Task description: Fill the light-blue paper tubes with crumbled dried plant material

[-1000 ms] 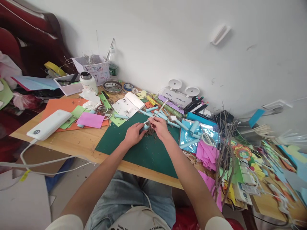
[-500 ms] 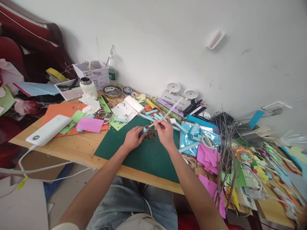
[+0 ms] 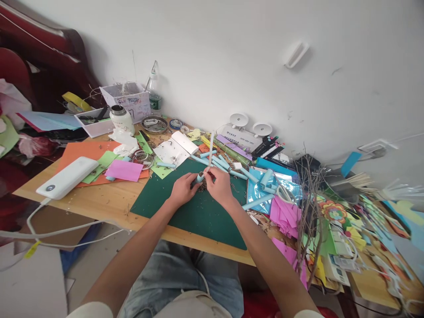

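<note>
The left hand [image 3: 183,190] is gripping a blue tube [image 3: 199,178] over the mat [image 3: 200,216]; the right hand [image 3: 219,186] is pinching a strip [image 3: 211,148] near the tube's mouth. Scraps [image 3: 202,187] are lying on the mat, a power bank [image 3: 68,177] is resting to its left, twigs [image 3: 312,207] are rising to its right.

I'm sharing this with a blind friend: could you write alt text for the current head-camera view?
A person's left hand holds a small light-blue tube over a dark green mat, while the right hand pinches a thin white strip near the tube's open end. Around them, a cluttered wooden table holds coloured paper, more blue tubes and a white bottle.
</note>
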### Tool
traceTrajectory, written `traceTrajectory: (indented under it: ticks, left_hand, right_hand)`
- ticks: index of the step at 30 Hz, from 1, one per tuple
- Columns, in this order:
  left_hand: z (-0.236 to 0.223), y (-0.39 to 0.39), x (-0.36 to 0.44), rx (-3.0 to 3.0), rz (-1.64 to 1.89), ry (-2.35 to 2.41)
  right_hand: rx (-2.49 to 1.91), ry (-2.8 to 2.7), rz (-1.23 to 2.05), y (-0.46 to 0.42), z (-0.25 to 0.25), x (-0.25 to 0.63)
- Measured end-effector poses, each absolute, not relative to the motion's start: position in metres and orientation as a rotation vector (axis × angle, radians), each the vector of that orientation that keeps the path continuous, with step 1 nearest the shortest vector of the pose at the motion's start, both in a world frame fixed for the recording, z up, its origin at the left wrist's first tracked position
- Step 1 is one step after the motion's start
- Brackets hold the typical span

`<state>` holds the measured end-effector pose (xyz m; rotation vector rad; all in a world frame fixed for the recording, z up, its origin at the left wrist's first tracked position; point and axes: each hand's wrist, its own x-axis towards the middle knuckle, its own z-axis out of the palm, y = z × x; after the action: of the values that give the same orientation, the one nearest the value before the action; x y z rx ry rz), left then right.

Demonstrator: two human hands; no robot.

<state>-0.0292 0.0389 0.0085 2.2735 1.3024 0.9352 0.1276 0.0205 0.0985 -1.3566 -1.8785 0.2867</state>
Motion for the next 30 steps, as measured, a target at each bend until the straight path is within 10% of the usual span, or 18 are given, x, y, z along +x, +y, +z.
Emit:
traceTrajectory:
  ticks: [30]
  left_hand:
    - [0.006, 0.039, -0.029, 2.293, 0.943, 1.287]
  right_hand:
    - [-1.412, -1.941, 0.293, 0.030, 0.095, 0.127]
